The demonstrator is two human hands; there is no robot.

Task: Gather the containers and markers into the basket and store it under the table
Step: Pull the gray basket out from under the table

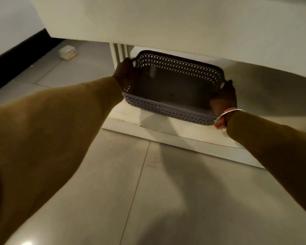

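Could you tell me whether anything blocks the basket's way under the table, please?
Nothing visible does. The left hand and right hand grip the basket by its ends, partly beneath the tabletop, over the white base; the ribbed leg stands to its left.

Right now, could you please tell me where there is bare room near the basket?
The floor tiles before the white base are bare; most of the basket is free inside. Its ends are crowded: left hand and right hand grip them.
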